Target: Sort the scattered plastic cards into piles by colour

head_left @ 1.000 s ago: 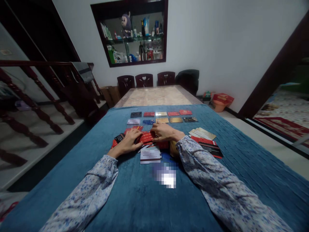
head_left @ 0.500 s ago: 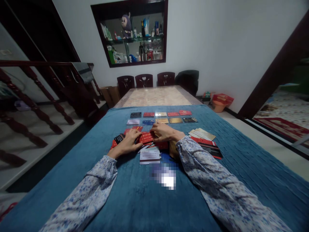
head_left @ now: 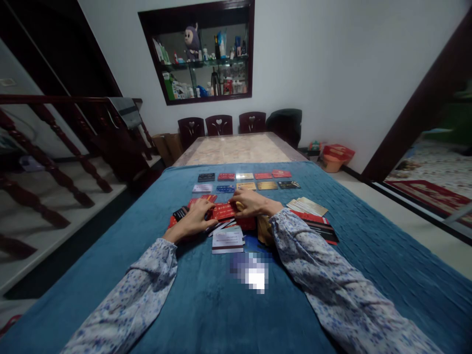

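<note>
A red card (head_left: 223, 211) with pale print is held by its two sides between my hands, just above the piled cards. My left hand (head_left: 196, 216) grips its left edge with bent fingers, and part of the pile lies beneath that palm. On the other edge, my right hand (head_left: 251, 202) pinches the card between thumb and fingers. A white card with a dark stripe (head_left: 227, 240) lies nearest me, below the red one. Black and red cards (head_left: 180, 213) show beside my left wrist. Beyond my hands are two rows of cards, among them a gold card (head_left: 267, 185) and a blue card (head_left: 225, 189).
To the right lie a fan of pale cards (head_left: 308, 206) and a red-and-black card (head_left: 319, 230). A blurred patch (head_left: 250, 270) covers something near me. The blue cloth (head_left: 206, 305) spreads over the near part of the table (head_left: 236, 147); dark chairs (head_left: 219, 125) stand at its far end.
Both hands stay on the red card, which has tilted or shifted very slightly. The whole view has moved a little; the other cards lie as before.
</note>
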The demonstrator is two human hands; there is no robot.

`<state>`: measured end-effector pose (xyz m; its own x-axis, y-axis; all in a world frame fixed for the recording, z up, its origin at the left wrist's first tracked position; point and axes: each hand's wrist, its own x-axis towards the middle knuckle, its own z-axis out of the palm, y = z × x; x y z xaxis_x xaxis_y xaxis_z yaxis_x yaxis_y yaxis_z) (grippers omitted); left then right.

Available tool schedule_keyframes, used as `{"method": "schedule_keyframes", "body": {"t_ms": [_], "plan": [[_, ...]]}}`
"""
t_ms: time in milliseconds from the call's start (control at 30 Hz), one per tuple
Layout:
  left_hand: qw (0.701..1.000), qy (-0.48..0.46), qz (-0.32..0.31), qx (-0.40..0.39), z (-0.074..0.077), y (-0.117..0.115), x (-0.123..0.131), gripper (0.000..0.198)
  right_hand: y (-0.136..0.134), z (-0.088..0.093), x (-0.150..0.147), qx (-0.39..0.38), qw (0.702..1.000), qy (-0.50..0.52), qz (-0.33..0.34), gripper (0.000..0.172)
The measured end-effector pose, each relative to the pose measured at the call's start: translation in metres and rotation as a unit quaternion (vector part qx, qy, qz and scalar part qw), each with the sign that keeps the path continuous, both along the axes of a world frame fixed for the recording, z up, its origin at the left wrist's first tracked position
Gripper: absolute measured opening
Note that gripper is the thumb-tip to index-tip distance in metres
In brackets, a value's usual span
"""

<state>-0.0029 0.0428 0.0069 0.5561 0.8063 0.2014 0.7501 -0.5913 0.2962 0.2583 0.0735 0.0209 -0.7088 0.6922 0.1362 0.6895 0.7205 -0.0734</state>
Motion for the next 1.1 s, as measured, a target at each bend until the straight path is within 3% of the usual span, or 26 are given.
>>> {"method": "schedule_keyframes", "body": {"t_ms": [300,633,867,1100], "plan": [[1.0,0.018,-0.009,0.012,0.007,0.0,0.008,0.043,-0.007,0.014,0.012,-0.021,0.999,-0.025,-0.006,0.058],[0.999,0.031,-0.022,0.014,0.015,0.009,0.035,0.034,-0.008,0.021,0.037,-0.009,0.999,-0.036,-0.033,0.05],[0.997,0.065,-0.027,0.023,0.022,0.022,0.053,0.04,-0.004,0.028,0.054,-0.01,0.998,-0.031,-0.051,0.044],[0.993,0.106,-0.038,0.033,0.029,0.04,0.074,0.038,0.009,0.028,0.078,-0.011,1.0,-0.001,-0.027,0.048]]}}
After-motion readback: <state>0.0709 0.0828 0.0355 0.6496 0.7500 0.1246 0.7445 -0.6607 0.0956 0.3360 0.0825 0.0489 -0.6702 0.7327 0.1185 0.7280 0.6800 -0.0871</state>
